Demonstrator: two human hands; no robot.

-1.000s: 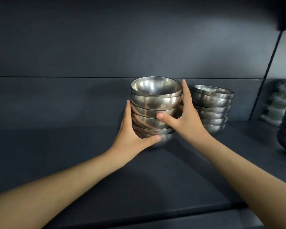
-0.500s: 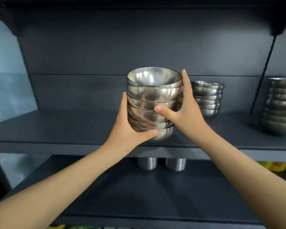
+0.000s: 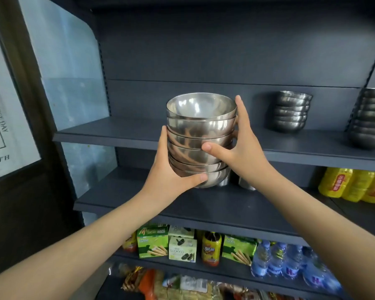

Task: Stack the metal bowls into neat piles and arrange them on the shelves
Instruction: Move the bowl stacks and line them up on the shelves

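Several bowls, nested into one pile, are held in the air in front of the upper shelf. Their exact count is hard to make out where the rims are covered by thumbs. The pile is gripped low on its left side by the left hand, whose thumb is curled under the bottom bowl; its fingers are hidden behind the metal. The right side is clasped by the right hand, with the thumb pressed across the front and one finger laid up to the top rim, the other fingers being hidden.

Two more piles are seen standing on the upper shelf to the right: a second pile, well apart from the held one, and a third pile, cut off by the frame edge. On the middle shelf, metal cups are mostly hidden behind the held pile and the right wrist. Yellow bottles are cut off at the right edge.
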